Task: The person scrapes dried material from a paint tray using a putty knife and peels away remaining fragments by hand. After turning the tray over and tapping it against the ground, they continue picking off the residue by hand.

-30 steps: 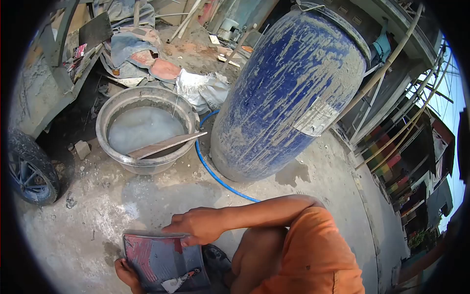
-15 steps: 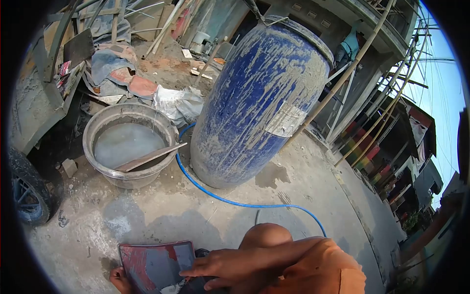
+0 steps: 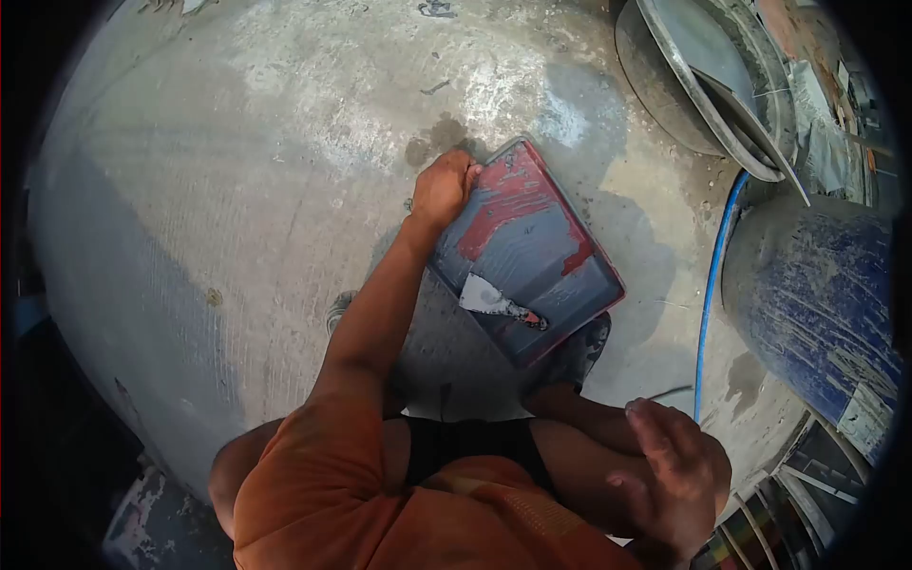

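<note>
My left hand (image 3: 444, 190) is closed on the upper left edge of a shallow tray (image 3: 532, 223), grey inside with smeared red patches. The tray lies tilted between the ground and my shoes. A scraper (image 3: 486, 297) with a pale, coated blade and a reddish handle rests inside the tray, near its lower side, touched by neither hand. At the lower right my right hand (image 3: 670, 465) is raised over my knee, its fingers apart and nothing in them.
At the upper right stands a round basin (image 3: 655, 85) of cloudy liquid with a board (image 3: 746, 123) across it. A blue hose (image 3: 711, 285) runs past a mud-streaked blue drum (image 3: 817, 294). Wet patches mark the concrete ground (image 3: 256, 190).
The view has swung down and turned toward my lap and the tray. My right hand has moved from above the tray to over my knee. The scraper now shows whole in the tray.
</note>
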Tool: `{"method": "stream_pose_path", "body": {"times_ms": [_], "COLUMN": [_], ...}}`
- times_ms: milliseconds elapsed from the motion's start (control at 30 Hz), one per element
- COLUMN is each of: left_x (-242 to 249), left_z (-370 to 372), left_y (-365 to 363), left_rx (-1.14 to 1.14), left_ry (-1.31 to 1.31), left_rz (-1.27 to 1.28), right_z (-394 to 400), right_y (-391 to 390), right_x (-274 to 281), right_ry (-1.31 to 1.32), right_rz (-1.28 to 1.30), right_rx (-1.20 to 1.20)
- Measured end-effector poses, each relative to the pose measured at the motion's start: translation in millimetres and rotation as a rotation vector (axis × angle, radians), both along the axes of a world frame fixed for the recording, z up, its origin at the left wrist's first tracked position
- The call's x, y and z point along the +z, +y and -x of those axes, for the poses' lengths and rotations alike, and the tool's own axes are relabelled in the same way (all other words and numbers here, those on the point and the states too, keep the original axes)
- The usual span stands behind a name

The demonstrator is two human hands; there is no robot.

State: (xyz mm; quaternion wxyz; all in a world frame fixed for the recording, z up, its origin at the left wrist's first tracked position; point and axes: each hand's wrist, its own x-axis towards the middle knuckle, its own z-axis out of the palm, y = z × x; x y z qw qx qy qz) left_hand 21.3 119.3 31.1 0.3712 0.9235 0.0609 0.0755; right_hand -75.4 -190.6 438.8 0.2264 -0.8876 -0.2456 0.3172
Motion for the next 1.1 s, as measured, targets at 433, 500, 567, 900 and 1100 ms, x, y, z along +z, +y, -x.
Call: {"method": "stream_pose_path", "body": {"times_ms": [433,500,567,900,1100], "left_x": [5,2,-2,1,5], "left_z": [-15,-14,-13,-7,-18], "left_y": [1,6,7,-25,-26], "left_rx": [0.101,0.045,-0.002,0.085,-0.037], "left_ry": [0.203,0.203,0.140,-0.225,-0.134], "left_rz": [0.507,0.539,0.336,-0.207,-0.478], "right_z": [-2,1,3,-1,-7], "right_y": [2,-7,-12,-17,-4], "right_x": [3,5,2,0,-2], "right_ry": [-0.022,-0.056,-0.044,0.010,0.015], "right_rz": [0.085,0.187,0.165,0.192,0.151], "right_rx": [-0.045,-0.002,-0.009,0.031,0.001]}}
